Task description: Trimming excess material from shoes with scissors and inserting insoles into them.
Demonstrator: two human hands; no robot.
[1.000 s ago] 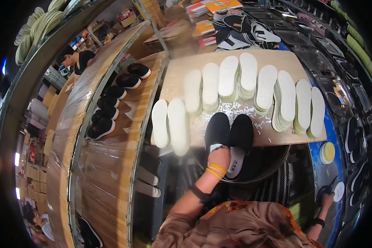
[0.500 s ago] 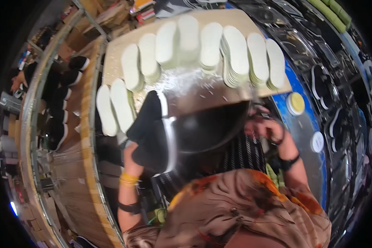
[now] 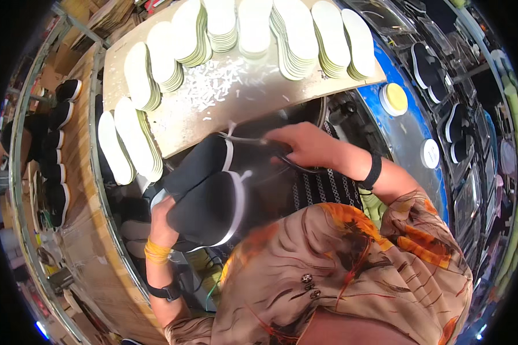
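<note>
My left hand (image 3: 163, 223) is closed around a pair of black shoes with white sole edging, gripping them at the lower left. The upper shoe (image 3: 197, 167) lies just above the lower shoe (image 3: 204, 213), and both toes face right. A loose white strip end sticks up from the upper shoe's edging; a shorter tail shows on the lower one. My right hand (image 3: 308, 145) is closed on metal scissors (image 3: 248, 140), whose blades reach that upper strip end. Whether the blades touch it is too blurred to tell.
A tan board (image 3: 155, 129) ahead carries several stacks of pale insoles (image 3: 293, 34) in an arc, with white clippings (image 3: 210, 83) scattered among them. On the right, a yellow-lidded tub (image 3: 393, 99) and a white round container (image 3: 430, 153) stand beside racks with black shoes. Another shoe rack (image 3: 98, 230) runs along the left.
My right hand has moved left and brought the scissors to the upper shoe's toe. The shoes have shifted slightly left in view, and the board appears further up.
</note>
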